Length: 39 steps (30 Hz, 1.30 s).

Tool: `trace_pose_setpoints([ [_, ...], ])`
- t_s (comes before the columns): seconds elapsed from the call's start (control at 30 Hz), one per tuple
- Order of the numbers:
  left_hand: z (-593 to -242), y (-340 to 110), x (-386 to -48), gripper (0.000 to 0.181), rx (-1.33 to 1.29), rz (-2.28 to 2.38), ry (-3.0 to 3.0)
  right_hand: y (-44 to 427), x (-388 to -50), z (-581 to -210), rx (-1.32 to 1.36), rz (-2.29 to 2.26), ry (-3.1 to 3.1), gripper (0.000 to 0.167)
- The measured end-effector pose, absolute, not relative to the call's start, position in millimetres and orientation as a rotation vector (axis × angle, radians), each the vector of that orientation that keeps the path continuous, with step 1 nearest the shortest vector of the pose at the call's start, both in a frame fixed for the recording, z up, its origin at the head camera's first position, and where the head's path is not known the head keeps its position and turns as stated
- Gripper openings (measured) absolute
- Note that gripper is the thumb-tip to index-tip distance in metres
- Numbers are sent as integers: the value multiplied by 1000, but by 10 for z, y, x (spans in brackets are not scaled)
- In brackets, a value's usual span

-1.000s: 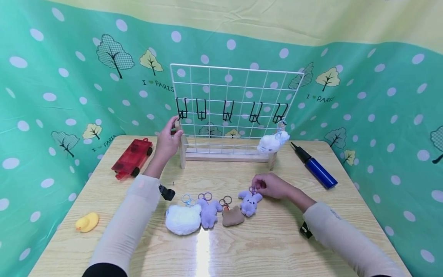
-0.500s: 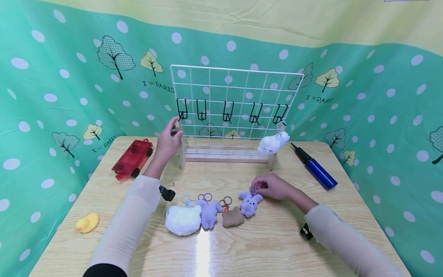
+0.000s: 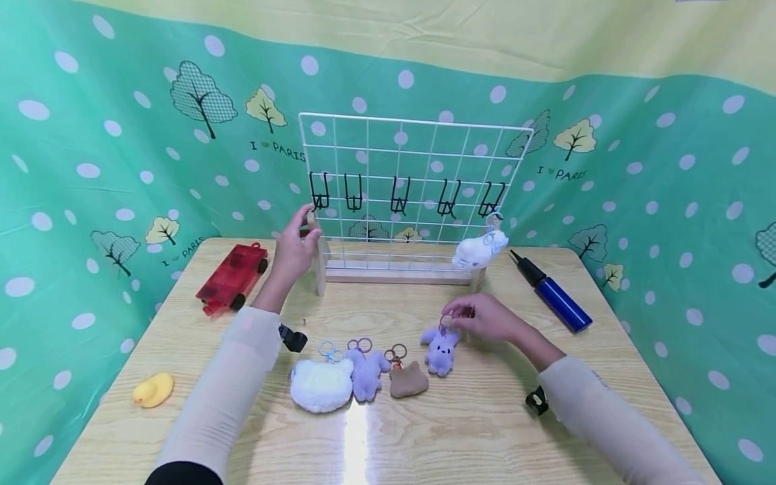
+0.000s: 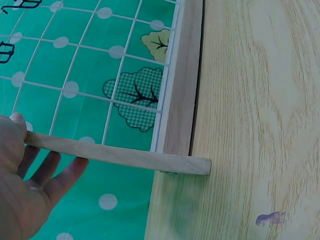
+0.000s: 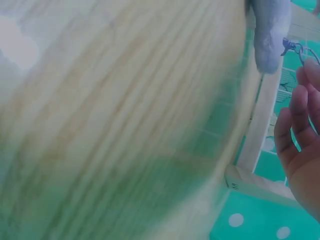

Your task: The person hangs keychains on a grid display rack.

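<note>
My left hand (image 3: 295, 250) grips the left wooden post (image 4: 120, 156) of a white wire grid rack (image 3: 397, 275), thumb on one side and fingers on the other. With my right hand (image 3: 485, 318) I pinch the purple ring of a purple plush keychain (image 3: 441, 355), which hangs upright from it. In the right wrist view this plush (image 5: 271, 35) shows only partly, beside my fingers. A white plush keychain (image 3: 479, 250) hangs from the rightmost of several black hooks (image 3: 399, 202). Lying in a row on the table are a white plush (image 3: 321, 385), another purple plush (image 3: 366, 375) and a brown one (image 3: 408, 380).
A red transparent toy car (image 3: 233, 277) stands at the table's back left, and a yellow rubber duck (image 3: 153, 390) lies nearer the front. The blue hand pump (image 3: 560, 303) with a black nozzle lies right of the rack. A green dotted curtain (image 3: 109, 202) surrounds the table.
My right hand has risen slightly and moved a little right, bringing the purple plush keychain with it into an upright hang. My left hand stays on the post.
</note>
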State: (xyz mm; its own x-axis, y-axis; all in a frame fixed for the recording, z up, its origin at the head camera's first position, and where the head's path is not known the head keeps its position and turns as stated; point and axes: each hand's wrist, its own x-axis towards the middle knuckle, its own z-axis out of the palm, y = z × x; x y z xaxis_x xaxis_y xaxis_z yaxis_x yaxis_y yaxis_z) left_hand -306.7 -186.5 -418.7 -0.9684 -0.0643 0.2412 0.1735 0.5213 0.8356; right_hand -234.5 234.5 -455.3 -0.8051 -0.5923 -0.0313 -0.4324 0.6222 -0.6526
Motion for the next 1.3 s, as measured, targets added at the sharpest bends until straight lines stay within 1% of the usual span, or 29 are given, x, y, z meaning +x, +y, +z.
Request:
trace_pose_setpoints([
  [0.6, -4173, -1856, -3066, 61, -104, -1450, -2513, 2366, -2308, -4281, -794, -1071, 2681, 22],
  [0.97, -4187, -1866, -3068, 60, -100, -1427, -2513, 2285, -2353, -4146, -832, -1097, 2733, 21],
  [1.3, -4188, -1863, -3056, 60, -106, -1416, -2521, 2239, -2352, -3917, -816, -1152, 2801, 21],
])
